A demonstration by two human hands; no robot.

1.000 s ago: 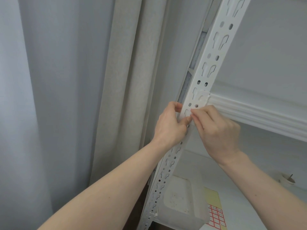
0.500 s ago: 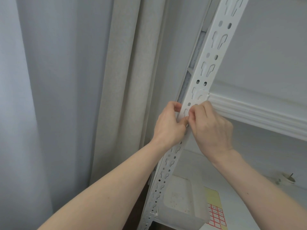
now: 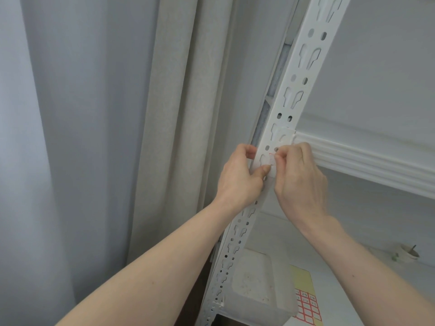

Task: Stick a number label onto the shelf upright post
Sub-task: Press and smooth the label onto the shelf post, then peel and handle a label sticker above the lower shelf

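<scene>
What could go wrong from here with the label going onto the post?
1. The label sits over keyhole slots in the upright post, so parts may bridge holes and stick poorly.
2. The left hand and right hand pinch it at the edges; uneven pressing could leave it crooked or creased.
3. The fingers hide most of it, so its alignment cannot be checked.

pale grey curtains (image 3: 77, 137) hang in long folds on the left, with a beige curtain (image 3: 179, 128) beside them. behind the shelving is a plain white wall (image 3: 381, 67), softly and evenly lit. a white ribbed shelf beam (image 3: 367, 161) crosses to the right.
</scene>
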